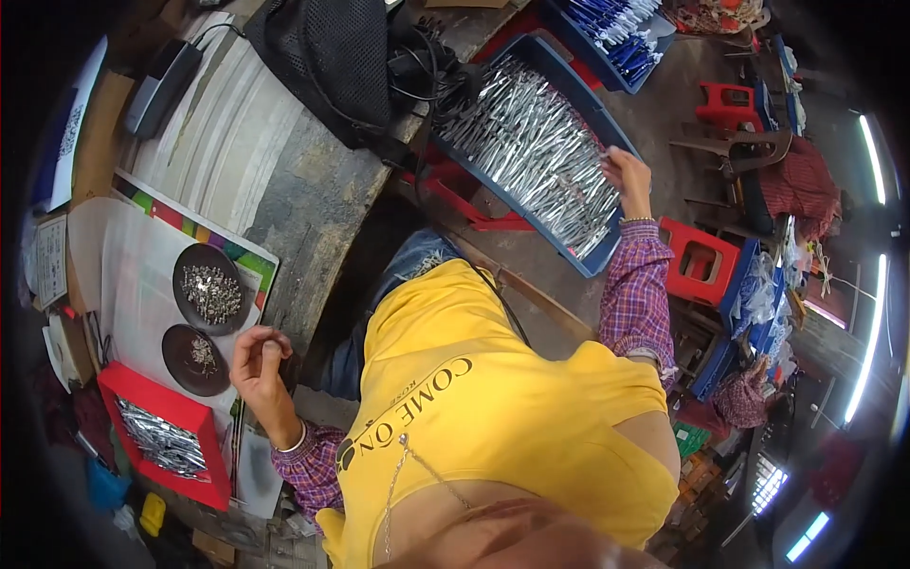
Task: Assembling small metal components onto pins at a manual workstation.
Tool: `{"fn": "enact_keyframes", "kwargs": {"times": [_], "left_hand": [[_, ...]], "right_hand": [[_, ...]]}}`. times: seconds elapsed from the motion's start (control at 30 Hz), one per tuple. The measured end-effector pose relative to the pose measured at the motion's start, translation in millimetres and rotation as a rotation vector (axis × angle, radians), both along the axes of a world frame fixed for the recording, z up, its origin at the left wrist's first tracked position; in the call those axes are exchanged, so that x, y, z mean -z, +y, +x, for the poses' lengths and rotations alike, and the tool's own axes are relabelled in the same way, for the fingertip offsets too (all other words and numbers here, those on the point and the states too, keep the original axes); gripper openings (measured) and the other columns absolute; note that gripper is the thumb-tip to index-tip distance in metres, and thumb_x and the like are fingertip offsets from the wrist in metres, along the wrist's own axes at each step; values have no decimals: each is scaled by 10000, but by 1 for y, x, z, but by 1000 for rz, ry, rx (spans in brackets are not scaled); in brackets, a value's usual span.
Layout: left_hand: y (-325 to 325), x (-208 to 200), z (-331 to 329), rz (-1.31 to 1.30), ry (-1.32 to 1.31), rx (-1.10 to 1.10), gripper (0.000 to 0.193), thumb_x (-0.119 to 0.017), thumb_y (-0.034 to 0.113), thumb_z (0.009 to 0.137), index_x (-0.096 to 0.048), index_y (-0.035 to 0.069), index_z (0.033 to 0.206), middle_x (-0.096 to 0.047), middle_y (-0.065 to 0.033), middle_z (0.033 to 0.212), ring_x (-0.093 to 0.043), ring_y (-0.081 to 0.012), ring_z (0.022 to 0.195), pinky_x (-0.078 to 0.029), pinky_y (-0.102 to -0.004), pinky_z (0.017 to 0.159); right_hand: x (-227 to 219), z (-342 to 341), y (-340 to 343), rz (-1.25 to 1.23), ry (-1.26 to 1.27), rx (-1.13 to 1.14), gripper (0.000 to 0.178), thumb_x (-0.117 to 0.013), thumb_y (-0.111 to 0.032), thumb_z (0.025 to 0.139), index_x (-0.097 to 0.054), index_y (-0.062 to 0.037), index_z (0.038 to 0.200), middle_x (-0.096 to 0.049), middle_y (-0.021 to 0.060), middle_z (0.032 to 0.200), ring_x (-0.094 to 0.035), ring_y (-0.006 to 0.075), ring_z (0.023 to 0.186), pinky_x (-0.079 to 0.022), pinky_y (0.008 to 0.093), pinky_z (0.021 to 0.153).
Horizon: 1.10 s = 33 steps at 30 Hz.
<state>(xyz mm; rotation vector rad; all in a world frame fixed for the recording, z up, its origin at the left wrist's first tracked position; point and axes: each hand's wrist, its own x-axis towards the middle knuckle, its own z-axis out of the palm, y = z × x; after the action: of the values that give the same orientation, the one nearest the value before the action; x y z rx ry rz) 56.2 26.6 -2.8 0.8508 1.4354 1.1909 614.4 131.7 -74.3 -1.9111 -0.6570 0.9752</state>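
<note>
My left hand (pixel 261 372) is over the edge of the workbench, beside two dark round dishes. Its fingers are curled in toward the thumb; whatever they pinch, if anything, is too small to make out. The upper dish (pixel 241 321) holds many small metal parts, and the lower dish (pixel 178 353) a smaller heap. Out to the right, my right hand (pixel 629 180) is at the rim of a blue tray (pixel 607 119) full of slim silvery metal rods (pixel 536 142). Its fingers are bent together over the rods, and what lies between them cannot be seen.
A red box (pixel 220 465) of silvery metal pieces sits near the dishes. A black mesh bag (pixel 313 57) with cables lies on the bench. Red stools (pixel 697 261) stand on the right, and another blue bin (pixel 654 71) holds blue-and-white pieces. A red stool supports the tray.
</note>
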Motion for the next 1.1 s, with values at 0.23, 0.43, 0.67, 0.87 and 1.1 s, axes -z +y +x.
{"fn": "enact_keyframes", "kwargs": {"times": [0.23, 0.43, 0.67, 0.87, 1.1], "left_hand": [[-13, -11, -9, -182, 8, -25, 141, -593, 24, 814, -605, 4, 954, -599, -25, 902, -562, -97, 803, -464, -230, 714], [-25, -13, -21, -5, -23, 66, 155, -601, 27, 828, -610, 2, 980, -609, -9, 913, -546, -64, 850, -450, -222, 754], [-68, -47, -89, 39, 406, -319, 153, -599, 49, 817, -632, 8, 960, -630, -13, 860, -562, -68, 804, -461, -227, 708], [-85, -33, -218, -42, 1244, -432, 255, -569, 20, 745, -635, 58, 989, -628, -106, 943, -600, -242, 800, -474, -306, 717], [-81, 6, -262, -76, 1551, -314, 310, -597, 28, 731, -615, 86, 1035, -549, -83, 1109, -513, -298, 1028, -429, -370, 887]], "right_hand": [[98, 51, -18, -60, 216, -8, 252, -589, -194, 838, -600, -27, 1027, -628, 83, 958, -608, 159, 819, -496, 269, 666], [103, 86, -10, -251, -68, 21, 312, -600, -238, 793, -609, -29, 1025, -591, 67, 1047, -576, 214, 915, -478, 299, 724], [6, -51, 39, 206, -252, -40, 295, -527, -262, 904, -628, -24, 1044, -621, 42, 865, -522, 94, 664, -399, 223, 506], [-80, -203, 50, 345, -361, -436, 304, -489, -233, 941, -595, -9, 1118, -626, 69, 951, -531, 112, 749, -398, 223, 581], [-82, -327, 12, 314, -21, -1029, 206, -536, -98, 900, -620, 15, 1050, -629, 46, 821, -486, 54, 598, -381, 179, 519]]}}
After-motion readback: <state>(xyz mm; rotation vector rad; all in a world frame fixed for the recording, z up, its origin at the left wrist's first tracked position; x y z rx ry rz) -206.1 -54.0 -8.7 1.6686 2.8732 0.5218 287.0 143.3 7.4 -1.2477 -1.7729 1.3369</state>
